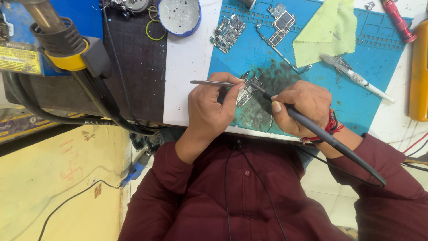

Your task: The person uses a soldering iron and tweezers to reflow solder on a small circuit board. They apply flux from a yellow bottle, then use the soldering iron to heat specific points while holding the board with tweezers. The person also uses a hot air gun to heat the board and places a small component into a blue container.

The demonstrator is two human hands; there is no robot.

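My left hand [209, 107] grips thin metal tweezers [206, 82] whose tips reach a small circuit board [246, 90] on the stained part of a blue work mat [379, 49]. My right hand [301, 107] holds a black soldering iron [330, 138] like a pen, its tip touching the same board from the right. The iron's cable trails back over my maroon sleeve. Both hands rest at the near edge of the white bench.
More circuit boards [228, 32] [281, 24], a yellow-green cloth [327, 31] and a white brush [356, 78] lie on the mat. A round blue tin [179, 16] sits at the back. A hot-air gun in its holder [62, 42] stands left; a yellow device [420, 71] right.
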